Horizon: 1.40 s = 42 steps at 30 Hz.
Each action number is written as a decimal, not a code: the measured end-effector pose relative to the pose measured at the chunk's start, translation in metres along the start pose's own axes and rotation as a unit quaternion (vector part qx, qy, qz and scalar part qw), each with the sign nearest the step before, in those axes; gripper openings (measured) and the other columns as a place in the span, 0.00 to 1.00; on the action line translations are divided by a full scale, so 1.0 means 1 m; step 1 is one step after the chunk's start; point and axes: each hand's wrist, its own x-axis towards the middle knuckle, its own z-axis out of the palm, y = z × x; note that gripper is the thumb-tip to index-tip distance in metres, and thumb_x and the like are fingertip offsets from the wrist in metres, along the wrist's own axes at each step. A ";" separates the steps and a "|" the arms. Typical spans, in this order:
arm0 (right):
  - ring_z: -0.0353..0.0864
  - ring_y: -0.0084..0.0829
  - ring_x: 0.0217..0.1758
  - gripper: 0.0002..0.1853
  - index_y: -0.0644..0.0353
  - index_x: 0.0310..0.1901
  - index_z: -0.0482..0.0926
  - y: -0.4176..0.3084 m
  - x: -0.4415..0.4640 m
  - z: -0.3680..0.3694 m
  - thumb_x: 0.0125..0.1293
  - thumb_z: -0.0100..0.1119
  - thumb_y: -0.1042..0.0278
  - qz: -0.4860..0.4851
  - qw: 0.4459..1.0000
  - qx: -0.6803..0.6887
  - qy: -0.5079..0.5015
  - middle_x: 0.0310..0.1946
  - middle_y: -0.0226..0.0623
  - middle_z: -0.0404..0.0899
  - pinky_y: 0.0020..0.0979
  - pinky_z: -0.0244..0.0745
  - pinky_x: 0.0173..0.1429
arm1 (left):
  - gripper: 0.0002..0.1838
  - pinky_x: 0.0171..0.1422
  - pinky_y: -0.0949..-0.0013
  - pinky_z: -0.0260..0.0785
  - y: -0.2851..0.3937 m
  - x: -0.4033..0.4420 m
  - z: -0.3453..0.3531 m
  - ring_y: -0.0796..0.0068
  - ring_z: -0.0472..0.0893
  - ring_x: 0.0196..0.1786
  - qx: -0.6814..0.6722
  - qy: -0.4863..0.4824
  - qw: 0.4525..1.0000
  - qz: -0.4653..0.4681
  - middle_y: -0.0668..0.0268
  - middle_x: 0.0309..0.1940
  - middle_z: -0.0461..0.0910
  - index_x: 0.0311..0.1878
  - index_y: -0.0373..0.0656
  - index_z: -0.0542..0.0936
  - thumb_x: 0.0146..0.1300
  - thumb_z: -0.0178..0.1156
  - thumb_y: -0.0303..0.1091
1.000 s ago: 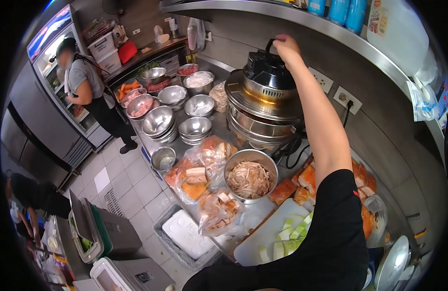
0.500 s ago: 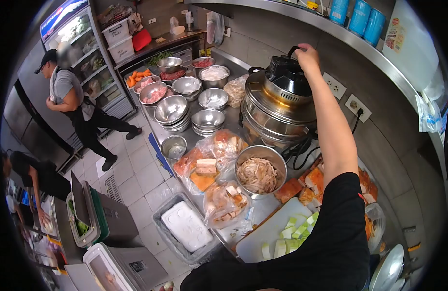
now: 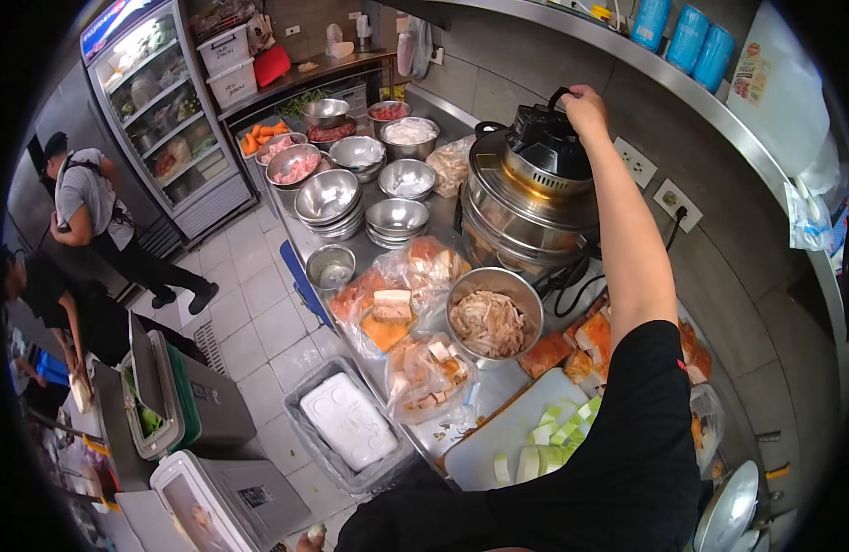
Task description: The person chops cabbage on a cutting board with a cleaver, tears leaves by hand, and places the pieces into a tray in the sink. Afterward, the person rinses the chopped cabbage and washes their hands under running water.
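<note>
My right hand (image 3: 585,112) is wrapped round the black handle on the lid of a turbo broiler (image 3: 549,147). The lid sits on the steel and glass body. At the bottom edge only a sliver of my left hand (image 3: 304,544) shows, its fingers closed round something small and pale that I cannot make out. Below the broiler stands a steel pot (image 3: 494,316) of shredded pale food. Pale green vegetable chunks (image 3: 559,434) lie on a white cutting board (image 3: 484,451) under my right arm. Browned roast slabs (image 3: 593,339) lie beside the board.
Stacked steel bowls (image 3: 329,198) and bagged meat pieces (image 3: 431,379) cover the counter. A lined bin with a white foam lid (image 3: 349,428) stands on the floor. A shelf (image 3: 618,55) runs overhead, and two co-workers (image 3: 98,216) are at the left.
The co-worker in grey has moved left, turning away toward the steel fridge. The view has shifted slightly. My right hand stays on the lid handle.
</note>
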 end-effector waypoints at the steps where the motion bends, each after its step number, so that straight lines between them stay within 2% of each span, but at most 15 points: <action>1: 0.85 0.43 0.54 0.24 0.59 0.56 0.81 0.003 0.006 0.001 0.58 0.63 0.60 -0.001 1.000 -0.002 0.001 0.45 0.46 0.87 0.37 0.76 0.60 | 0.31 0.62 0.56 0.67 -0.007 0.007 0.006 0.60 0.79 0.57 -0.002 0.004 1.000 0.012 0.49 0.51 0.83 0.55 0.41 0.84 0.63 0.66 0.60; 4: 0.87 0.40 0.45 0.25 0.60 0.57 0.81 0.002 0.014 -0.007 0.59 0.63 0.59 -0.086 0.991 -0.105 -0.018 0.40 0.43 0.88 0.38 0.80 0.49 | 0.29 0.55 0.57 0.68 -0.026 0.028 0.021 0.61 0.79 0.50 -0.002 0.010 0.999 0.045 0.52 0.46 0.83 0.53 0.41 0.84 0.62 0.67 0.58; 7: 0.80 0.22 0.32 0.21 0.55 0.55 0.82 -0.027 0.001 -0.030 0.65 0.64 0.53 0.000 0.971 -0.058 -0.230 0.35 0.27 0.83 0.31 0.73 0.28 | 0.27 0.48 0.58 0.69 -0.040 0.044 0.035 0.63 0.80 0.44 -0.012 0.012 0.998 0.064 0.54 0.41 0.83 0.51 0.41 0.84 0.61 0.68 0.55; 11: 0.78 0.20 0.32 0.20 0.54 0.55 0.82 -0.049 -0.011 -0.054 0.67 0.62 0.52 0.003 0.958 -0.105 -0.267 0.35 0.27 0.83 0.28 0.71 0.28 | 0.24 0.39 0.60 0.70 -0.054 0.068 0.051 0.65 0.80 0.35 -0.032 0.010 0.996 0.084 0.58 0.34 0.83 0.48 0.41 0.84 0.60 0.70 0.52; 14: 0.84 0.27 0.33 0.17 0.59 0.50 0.84 -0.057 -0.025 -0.063 0.68 0.61 0.55 -0.126 0.980 -0.047 -0.146 0.34 0.36 0.86 0.30 0.78 0.37 | 0.22 0.32 0.61 0.71 -0.059 0.087 0.061 0.67 0.80 0.29 -0.062 0.004 0.994 0.092 0.60 0.29 0.82 0.46 0.41 0.84 0.59 0.71 0.50; 17: 0.83 0.21 0.38 0.14 0.58 0.50 0.84 -0.091 -0.106 -0.088 0.72 0.60 0.58 -0.051 0.972 0.214 -0.083 0.37 0.34 0.86 0.24 0.76 0.41 | 0.20 0.26 0.62 0.72 -0.062 0.106 0.069 0.69 0.81 0.22 -0.118 -0.012 0.989 0.088 0.63 0.25 0.82 0.43 0.41 0.84 0.58 0.73 0.48; 18: 0.82 0.20 0.38 0.13 0.58 0.51 0.84 -0.099 -0.136 -0.088 0.73 0.60 0.59 -0.038 0.959 0.269 -0.075 0.38 0.34 0.86 0.22 0.75 0.41 | 0.22 0.32 0.60 0.74 -0.081 0.132 0.086 0.66 0.83 0.27 -0.117 0.016 0.985 0.128 0.62 0.27 0.84 0.44 0.41 0.84 0.58 0.72 0.51; 19: 0.80 0.18 0.37 0.14 0.59 0.53 0.83 -0.103 -0.169 -0.087 0.74 0.59 0.61 -0.042 0.944 0.313 -0.097 0.38 0.31 0.85 0.21 0.74 0.39 | 0.25 0.38 0.58 0.76 -0.103 0.153 0.105 0.64 0.85 0.32 -0.116 0.047 0.979 0.160 0.60 0.29 0.86 0.45 0.41 0.84 0.58 0.72 0.54; 20: 0.79 0.16 0.36 0.14 0.60 0.55 0.82 -0.102 -0.202 -0.081 0.75 0.59 0.62 -0.044 0.923 0.361 -0.126 0.38 0.29 0.84 0.20 0.72 0.37 | 0.28 0.49 0.54 0.76 -0.107 0.164 0.106 0.60 0.87 0.41 -0.149 -0.042 0.987 0.050 0.57 0.34 0.87 0.48 0.41 0.85 0.58 0.70 0.57; 23: 0.73 0.16 0.32 0.14 0.62 0.55 0.80 -0.099 -0.321 -0.049 0.75 0.58 0.63 0.015 0.891 0.391 -0.229 0.32 0.25 0.77 0.21 0.66 0.35 | 0.31 0.50 0.54 0.75 -0.084 0.149 0.087 0.55 0.86 0.46 -0.135 0.010 0.988 0.069 0.51 0.41 0.87 0.51 0.43 0.85 0.60 0.66 0.63; 27: 0.73 0.18 0.28 0.16 0.60 0.46 0.78 -0.077 -0.479 0.001 0.75 0.58 0.54 0.039 0.822 0.345 -0.451 0.29 0.28 0.78 0.23 0.67 0.32 | 0.33 0.39 0.58 0.76 -0.081 0.153 0.072 0.60 0.86 0.33 -0.261 0.039 0.965 0.005 0.55 0.36 0.86 0.52 0.42 0.84 0.60 0.65 0.65; 28: 0.76 0.20 0.28 0.17 0.60 0.48 0.78 -0.074 -0.521 0.011 0.74 0.59 0.53 0.139 0.759 0.377 -0.512 0.30 0.30 0.80 0.24 0.71 0.31 | 0.33 0.35 0.61 0.76 -0.097 0.174 0.080 0.65 0.85 0.30 -0.286 0.054 0.956 0.028 0.58 0.34 0.86 0.53 0.42 0.84 0.60 0.65 0.64; 35: 0.81 0.24 0.28 0.12 0.60 0.53 0.79 -0.073 -0.724 0.044 0.75 0.56 0.63 0.289 0.632 0.239 -0.678 0.33 0.34 0.84 0.26 0.77 0.31 | 0.17 0.20 0.73 0.62 -0.091 0.192 -0.113 0.80 0.71 0.17 -0.593 0.106 0.798 0.024 0.71 0.27 0.76 0.51 0.47 0.78 0.71 0.61 0.50; 39: 0.82 0.25 0.28 0.11 0.61 0.52 0.78 -0.109 -0.757 0.050 0.76 0.54 0.65 0.249 0.662 0.203 -0.677 0.33 0.38 0.84 0.27 0.77 0.31 | 0.22 0.24 0.69 0.72 -0.123 0.310 -0.261 0.72 0.78 0.24 -0.634 0.093 0.757 0.129 0.65 0.34 0.80 0.59 0.48 0.74 0.73 0.56 0.53; 42: 0.81 0.24 0.27 0.11 0.60 0.53 0.78 -0.128 -0.776 0.054 0.76 0.53 0.65 0.232 0.681 0.179 -0.671 0.32 0.36 0.84 0.25 0.76 0.30 | 0.30 0.28 0.63 0.77 -0.101 0.330 -0.380 0.67 0.85 0.30 -0.682 0.143 0.711 0.094 0.57 0.36 0.84 0.58 0.40 0.73 0.71 0.55 0.60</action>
